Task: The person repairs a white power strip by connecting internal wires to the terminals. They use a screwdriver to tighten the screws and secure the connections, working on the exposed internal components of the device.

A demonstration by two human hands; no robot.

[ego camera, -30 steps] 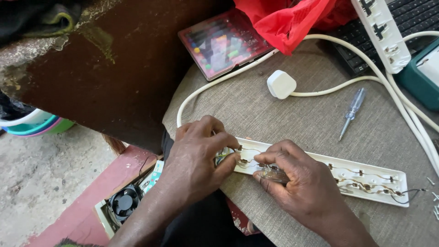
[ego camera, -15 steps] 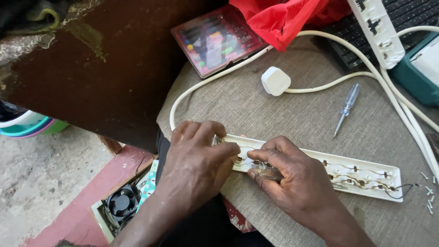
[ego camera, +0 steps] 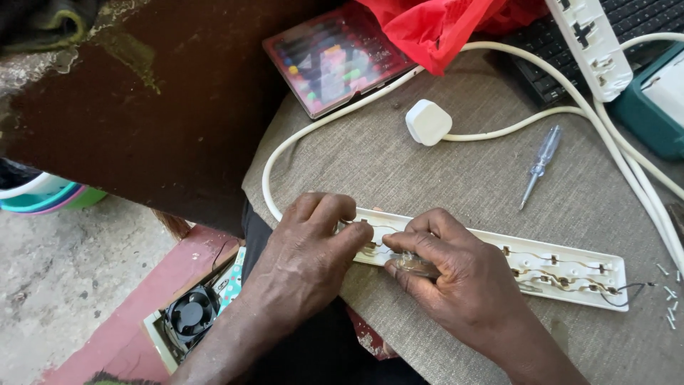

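Observation:
An opened white power strip base (ego camera: 563,267) lies on a grey cloth-covered surface (ego camera: 456,171), its brass contact strips bare. My left hand (ego camera: 306,253) presses on the strip's left end, fingertips on the metal contacts. My right hand (ego camera: 456,281) is shut on a small clear-handled tool (ego camera: 413,265), held against the contacts right beside the left fingers. A thick white cable (ego camera: 299,139) runs from the strip's left end up and round to the right.
A white plug (ego camera: 427,121) and a clear-handled tester screwdriver (ego camera: 539,162) lie further back. A clear case of coloured bits (ego camera: 331,60), red cloth (ego camera: 434,28), the strip's white cover (ego camera: 591,43), a keyboard and a teal box sit behind. Loose screws (ego camera: 668,296) lie at right. A small fan (ego camera: 189,314) is below.
Both hands stay on the strip's left end with only small finger shifts. The view has drifted slightly, so everything sits a little lower left.

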